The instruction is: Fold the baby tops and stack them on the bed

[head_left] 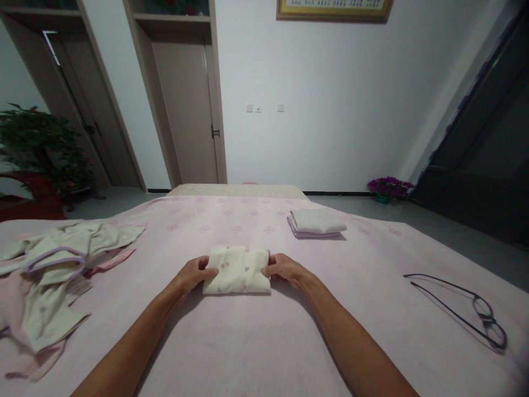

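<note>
A cream cloth garment [237,271] with small printed shapes is folded into a neat rectangle in front of me, at the middle of the pink bedspread [248,342]. My left hand [194,274] pinches its left edge, thumb on top and fingers beneath. At the opposite edge, my right hand [285,267] grips the same bundle with the thumb over it. Whether the bundle is lifted slightly or rests on the cover, I cannot tell. What kind of garment it is does not show in its folded form.
Folded cloths, white over lilac [317,222], lie stacked beyond my right hand. A loose pile of crumpled clothes [58,281] spreads at the left. Black-framed glasses [483,317] rest unfolded at the right. Past the far edge stand a closed door [185,110] and purple flowers [389,187].
</note>
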Motion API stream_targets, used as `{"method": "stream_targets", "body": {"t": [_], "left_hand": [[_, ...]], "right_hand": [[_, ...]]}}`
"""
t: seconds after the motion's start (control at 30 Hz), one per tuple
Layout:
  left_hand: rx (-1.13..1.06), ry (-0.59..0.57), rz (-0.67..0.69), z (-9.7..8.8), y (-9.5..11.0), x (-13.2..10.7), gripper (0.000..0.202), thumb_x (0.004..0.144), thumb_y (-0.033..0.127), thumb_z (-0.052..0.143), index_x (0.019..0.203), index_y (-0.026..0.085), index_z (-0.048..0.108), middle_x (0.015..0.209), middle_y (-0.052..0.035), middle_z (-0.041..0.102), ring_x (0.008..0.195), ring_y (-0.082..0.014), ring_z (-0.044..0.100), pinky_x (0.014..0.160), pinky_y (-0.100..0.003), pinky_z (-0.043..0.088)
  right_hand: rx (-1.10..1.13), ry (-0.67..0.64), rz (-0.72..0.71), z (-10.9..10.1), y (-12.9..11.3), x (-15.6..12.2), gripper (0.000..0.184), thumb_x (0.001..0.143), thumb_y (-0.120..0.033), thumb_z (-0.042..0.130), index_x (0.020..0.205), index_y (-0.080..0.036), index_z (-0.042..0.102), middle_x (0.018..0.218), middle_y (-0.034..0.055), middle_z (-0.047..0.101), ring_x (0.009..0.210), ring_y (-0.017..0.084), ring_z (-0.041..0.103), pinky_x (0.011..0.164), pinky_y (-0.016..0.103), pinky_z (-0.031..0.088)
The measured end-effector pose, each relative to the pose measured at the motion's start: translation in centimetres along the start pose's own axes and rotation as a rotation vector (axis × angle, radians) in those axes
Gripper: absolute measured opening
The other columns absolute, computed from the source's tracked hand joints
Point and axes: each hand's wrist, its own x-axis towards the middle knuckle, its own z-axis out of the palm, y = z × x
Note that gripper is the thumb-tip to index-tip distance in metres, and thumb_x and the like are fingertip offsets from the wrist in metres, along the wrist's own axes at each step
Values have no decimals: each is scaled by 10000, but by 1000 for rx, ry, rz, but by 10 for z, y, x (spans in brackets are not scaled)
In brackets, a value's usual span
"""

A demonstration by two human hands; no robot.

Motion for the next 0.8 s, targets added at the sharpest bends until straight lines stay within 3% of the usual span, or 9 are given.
{"method": "stream_targets", "body": {"t": [0.1,0.23,0.33,0.43,0.53,0.67,0.8], "left_hand": [[133,97,160,0,-2,4,423,636,291,784,1003,122,659,857,-78,711,725,-204,660,668,-300,512],[408,264,531,0,-8,4,380,735,283,711,1090,189,612,939,-35,657,798,-180,626,734,-296,514],[686,183,716,0,-14,-1,491,781,171,626,1266,233,578,1105,-59,619,955,-199,623,825,-310,510],[879,5,703,-1,-21,-5,503,792,88,551,1261,261,610,1142,-67,607,997,-198,627,825,-291,509],[877,-76,677,-4,-26,-6,450,784,75,539,1185,250,644,1132,-68,604,973,-192,631,801,-276,512],[755,2,675,-13,-28,-5,344,799,69,475,1063,210,645,1063,-64,608,983,-194,610,860,-307,497],[672,61,654,-18,-26,-9,320,791,77,446,1022,196,633,1021,-55,611,944,-188,602,852,-314,495]], "right_hand": [[-48,41,-147,0,-3,0,223,586,-189,659,798,-147,607,626,-29,559,522,86,426,474,209,266],[-201,375,-495,0,-5,3,255,634,-179,652,875,-188,570,781,-21,590,704,131,501,618,224,369],[-462,490,-635,-5,5,2,157,715,-170,607,864,-202,569,824,-19,579,732,130,495,660,234,359],[-665,395,-641,-12,21,0,113,732,-123,573,812,-203,581,809,-21,586,709,122,497,651,231,346],[-659,377,-624,-20,34,1,161,706,-77,540,789,-200,602,813,-14,608,717,126,531,662,231,371],[-513,471,-627,-26,41,5,250,641,-32,463,762,-197,606,776,-14,612,706,134,560,673,239,414],[-460,597,-684,-23,33,2,320,603,-35,452,827,-200,610,805,-5,603,712,149,554,651,252,423]]}}
